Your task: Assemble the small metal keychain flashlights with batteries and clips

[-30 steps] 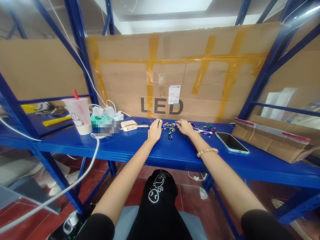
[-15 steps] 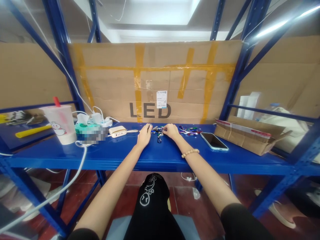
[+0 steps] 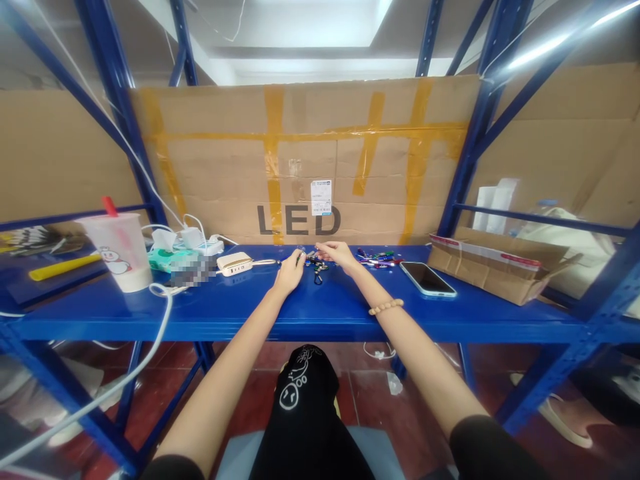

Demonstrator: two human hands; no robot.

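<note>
My left hand [image 3: 291,270] rests at the left side of a small pile of metal clips [image 3: 320,265] on the blue table. Its fingers are closed around something small with a dark edge, too small to name. My right hand [image 3: 339,255] is just above the pile's right side, thumb and fingertips pinched together; what they hold, if anything, is hidden. A dark clip with a loop [image 3: 318,280] lies at the near edge of the pile. Right of my right hand is a second heap of thin, shiny coloured pieces [image 3: 381,259].
A phone [image 3: 427,279] and an open cardboard box [image 3: 493,270] are at the right. At the left stand a cream power bank [image 3: 235,265], a green tissue pack [image 3: 167,260] and a plastic cup [image 3: 117,253]. A large carton [image 3: 225,173] closes off the back.
My right hand has lifted slightly from the pile, its fingers now pointing left toward my left hand. My left hand stays almost in place. The view has shifted a little.
</note>
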